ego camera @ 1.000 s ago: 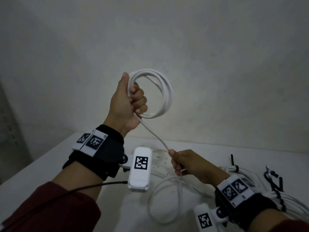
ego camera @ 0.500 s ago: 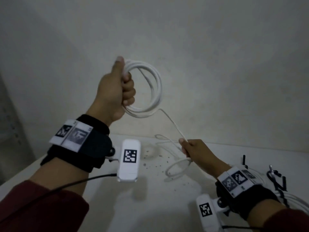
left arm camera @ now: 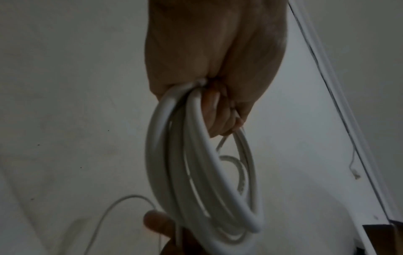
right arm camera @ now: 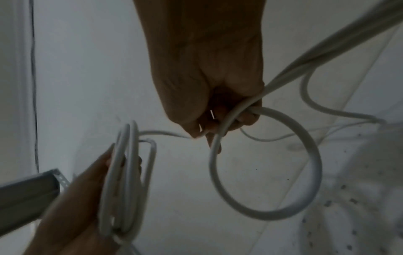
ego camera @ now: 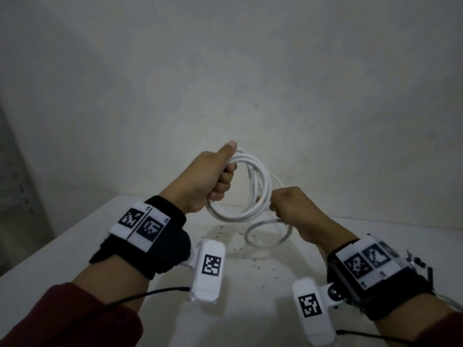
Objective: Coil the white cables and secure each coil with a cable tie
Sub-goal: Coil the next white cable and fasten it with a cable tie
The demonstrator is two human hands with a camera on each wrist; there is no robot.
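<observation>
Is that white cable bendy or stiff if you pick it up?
Probably bendy: the white cable curls into round loops in the left hand. Likely a bit springy too, since the loose loop below the right hand holds its round shape.

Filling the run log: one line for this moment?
step: coiling | left hand: grips coil | right hand: grips loose cable | tie: not on

Left hand (ego camera: 208,176) raised, fisted, thumb extended upward; right hand (ego camera: 293,209) fisted just beside it, held slightly lower.
</observation>
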